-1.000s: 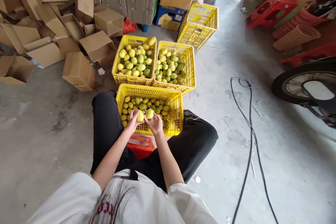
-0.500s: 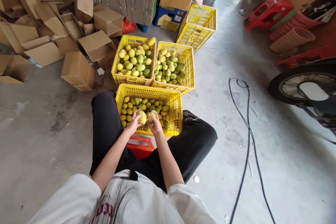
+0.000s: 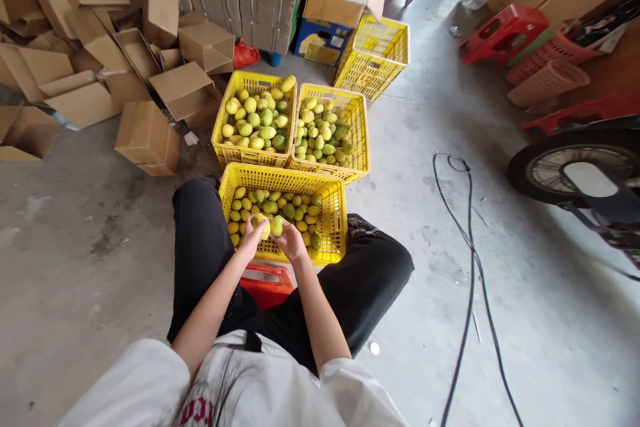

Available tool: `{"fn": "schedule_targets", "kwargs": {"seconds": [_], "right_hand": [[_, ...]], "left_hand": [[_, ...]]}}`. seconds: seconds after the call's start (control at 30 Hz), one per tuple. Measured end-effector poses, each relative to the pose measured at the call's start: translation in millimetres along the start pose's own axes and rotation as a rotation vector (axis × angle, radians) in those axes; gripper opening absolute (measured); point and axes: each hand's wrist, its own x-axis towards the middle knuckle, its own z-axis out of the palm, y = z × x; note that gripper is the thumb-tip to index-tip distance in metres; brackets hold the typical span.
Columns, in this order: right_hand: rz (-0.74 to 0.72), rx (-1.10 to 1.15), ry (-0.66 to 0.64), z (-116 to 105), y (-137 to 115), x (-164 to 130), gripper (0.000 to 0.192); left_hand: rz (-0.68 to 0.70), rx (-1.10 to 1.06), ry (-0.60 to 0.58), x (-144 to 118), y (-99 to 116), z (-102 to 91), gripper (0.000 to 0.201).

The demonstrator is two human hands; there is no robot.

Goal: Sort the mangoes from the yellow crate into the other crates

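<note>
My left hand (image 3: 253, 236) is closed around a yellow lemon (image 3: 263, 225). My right hand (image 3: 291, 240) grips a greener lemon (image 3: 277, 225) close beside it. Both are held above the near part of a yellow plastic crate (image 3: 334, 213) between my knees. Inside that crate lie several yellow and green lemons (image 3: 300, 209), with the crate's slatted floor showing at the front right. Fingers of both hands are partly hidden behind the fruit.
Two more yellow crates stand just beyond, the left one (image 3: 220, 140) heaped with lemons, the right one (image 3: 363, 133) partly filled. Cardboard boxes (image 3: 150, 137) are piled at left. A black cable (image 3: 473, 247) lies on the floor at right, near a motorbike wheel (image 3: 545, 167).
Both hands have shifted slightly left with their lemons. The lemon in the right hand has turned and shows more of its surface. The camera view has moved a little.
</note>
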Motion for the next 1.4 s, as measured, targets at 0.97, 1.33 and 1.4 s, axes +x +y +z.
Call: {"fn": "schedule_targets", "kwargs": {"seconds": [0.97,1.33,1.4], "right_hand": [[0.025,0.021,-0.023,-7.4,-0.4,6.2,0.033],[-0.007,-0.133,0.051,-2.1,2.0,2.3,0.058],[-0.011,-0.161,0.06,-3.1,2.1,2.2,0.057]], "left_hand": [[-0.083,0.048,0.073,-0.2,1.9,3.1,0.042],[-0.163,-0.001,0.038,5.5,-6.1,-0.7,0.019],[-0.156,0.025,0.035,7.7,-8.5,-2.0,0.022]]}}
